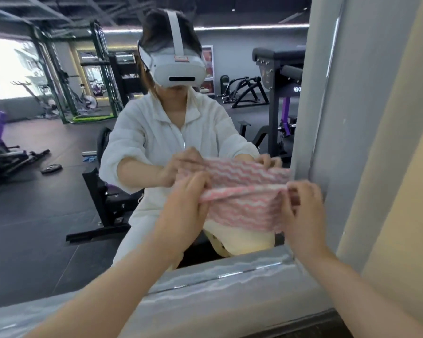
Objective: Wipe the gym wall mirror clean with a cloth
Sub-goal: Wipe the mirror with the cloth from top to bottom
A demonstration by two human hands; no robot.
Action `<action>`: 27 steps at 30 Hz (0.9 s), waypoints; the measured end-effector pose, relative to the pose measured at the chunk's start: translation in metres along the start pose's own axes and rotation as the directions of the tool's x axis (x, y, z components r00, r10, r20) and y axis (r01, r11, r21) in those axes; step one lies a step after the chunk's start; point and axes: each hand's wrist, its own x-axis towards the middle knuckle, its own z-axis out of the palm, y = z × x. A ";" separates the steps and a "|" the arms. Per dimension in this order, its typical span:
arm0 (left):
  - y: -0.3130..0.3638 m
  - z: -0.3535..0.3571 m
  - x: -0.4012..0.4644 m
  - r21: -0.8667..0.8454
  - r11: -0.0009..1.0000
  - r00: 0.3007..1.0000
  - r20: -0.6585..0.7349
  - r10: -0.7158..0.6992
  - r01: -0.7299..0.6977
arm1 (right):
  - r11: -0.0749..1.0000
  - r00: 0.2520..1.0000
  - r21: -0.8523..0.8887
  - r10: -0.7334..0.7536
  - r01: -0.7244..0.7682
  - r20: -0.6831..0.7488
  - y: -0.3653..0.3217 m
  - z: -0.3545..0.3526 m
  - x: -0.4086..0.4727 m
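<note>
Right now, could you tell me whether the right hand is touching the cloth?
Touching: the head view shows the right hand pinching the pink cloth's right edge.

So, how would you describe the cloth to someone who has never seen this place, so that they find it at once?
Look at the big wall mirror and go to its lower right corner, beside the grey frame. There, both hands, the left hand and the right hand, hold the cloth stretched between them. It is the only thing with pink and white wavy stripes.
</note>
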 end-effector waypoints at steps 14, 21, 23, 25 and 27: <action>-0.014 -0.021 0.044 0.588 0.771 0.961 0.044 0.273 -0.246 | 0.976 0.984 -0.141 -0.159 0.168 0.077 -0.019 -0.008 0.042; 0.004 -0.009 0.073 0.714 0.687 0.937 -0.130 0.324 -0.138 | 0.830 0.992 -0.543 -0.120 0.126 0.047 -0.044 -0.014 0.067; 0.005 -0.003 0.078 0.668 0.724 0.924 -0.143 0.354 -0.174 | 0.802 0.975 -0.562 -0.218 0.202 0.040 -0.047 -0.015 0.076; 0.004 0.005 0.077 0.621 0.750 0.925 -0.104 0.364 -0.226 | 0.750 0.937 -0.606 -0.348 0.265 -0.021 -0.046 -0.015 0.081; 0.000 0.013 0.075 0.630 0.727 0.924 -0.041 0.380 -0.271 | 0.722 0.888 -0.619 -0.453 0.309 -0.085 -0.041 -0.009 0.082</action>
